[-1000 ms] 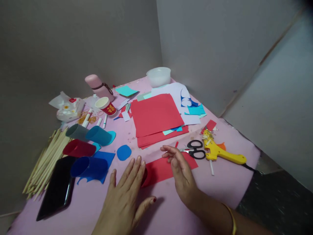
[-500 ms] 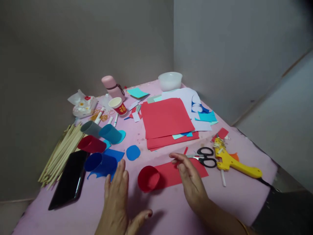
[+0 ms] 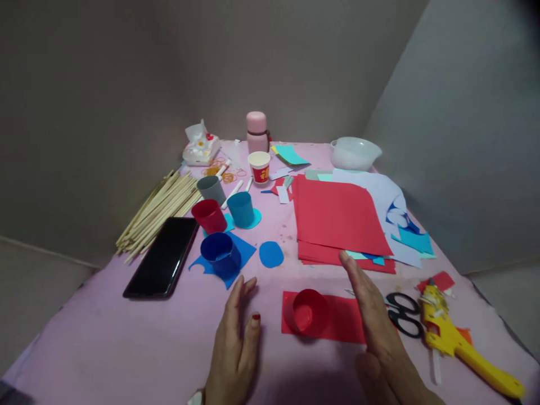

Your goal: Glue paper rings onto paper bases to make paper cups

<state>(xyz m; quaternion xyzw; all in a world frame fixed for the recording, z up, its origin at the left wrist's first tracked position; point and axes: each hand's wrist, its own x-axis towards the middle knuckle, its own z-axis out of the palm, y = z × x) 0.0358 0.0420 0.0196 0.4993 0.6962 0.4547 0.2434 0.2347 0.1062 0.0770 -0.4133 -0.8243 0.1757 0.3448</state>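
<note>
A red paper cylinder [image 3: 310,314] stands upright on a red paper strip [image 3: 346,322]. To the left of the cylinder is my left hand [image 3: 238,337], open and holding nothing, fingers pointing forward. My right hand [image 3: 377,329], also open, is held over the strip's right end and hides it along with part of the scissors [image 3: 403,315]. A blue disc [image 3: 270,255] lies beyond the left hand. Near it stand a dark blue cylinder [image 3: 220,256], a second red cylinder [image 3: 210,216], a light blue one [image 3: 241,210] and a grey one [image 3: 211,191].
A yellow glue gun [image 3: 468,349] lies at the right edge. Stacked red paper [image 3: 337,216] covers the middle right. At left are a phone [image 3: 162,259] and wooden sticks [image 3: 160,211]. Behind stand a paper cup [image 3: 259,167], pink flask [image 3: 257,132] and bowl [image 3: 355,153].
The camera view has turned, so the table things sit further right in the picture. My left thumb has come closer to its fingers. Both hands stay empty; the red cylinder remains upright.
</note>
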